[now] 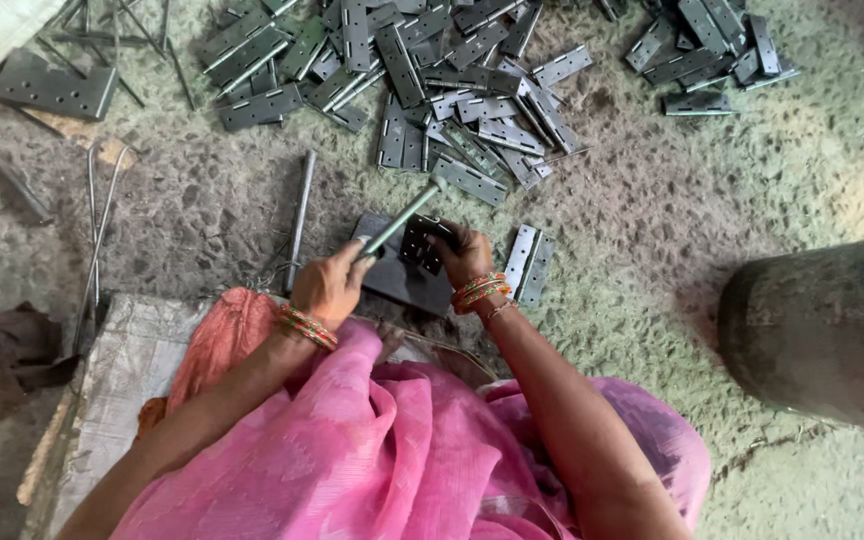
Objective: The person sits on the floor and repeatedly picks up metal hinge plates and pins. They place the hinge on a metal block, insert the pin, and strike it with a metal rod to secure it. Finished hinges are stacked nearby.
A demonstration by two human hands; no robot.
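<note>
My left hand (328,286) grips the handle of a slim metal hammer (404,215), whose head is raised toward the hinge pile. My right hand (463,256) holds a dark perforated hinge (420,243) on a dark metal block (399,279) lying on the floor in front of me. Both wrists carry orange and green bangles. Just right of my right hand, an opened grey hinge (529,263) lies flat on the ground. My pink garment (402,450) fills the lower middle of the view.
A large pile of grey hinges (432,70) spreads across the top, with a smaller pile (712,50) at top right. Thin metal rods (299,215) lie left of the block. A dark cylinder (822,330) stands at right. A woven sack (117,385) lies under me.
</note>
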